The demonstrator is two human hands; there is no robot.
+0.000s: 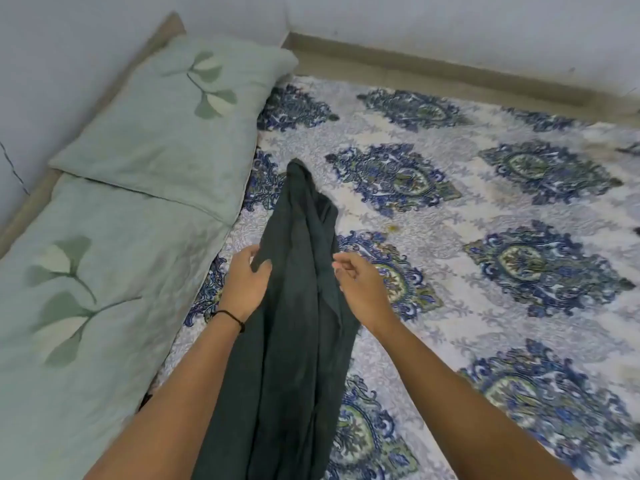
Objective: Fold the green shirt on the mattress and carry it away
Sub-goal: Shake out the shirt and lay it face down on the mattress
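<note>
The dark green shirt (294,306) is bunched into a long narrow strip. It runs from the bottom of the view up across the patterned mattress (485,220), and its far end rests near the pillows. My left hand (247,285), with a black band at the wrist, grips the shirt's left edge, thumb on the cloth. My right hand (360,285) has its fingers curled onto the shirt's right edge at the same height. The shirt's lower part hangs between my forearms and runs out of view.
Two pale green pillows with a leaf print lie along the left side, one far (180,126) and one near (86,306). White walls (450,26) and a beige skirting strip border the mattress at the back and left. Blue-patterned sheet stretches to the right.
</note>
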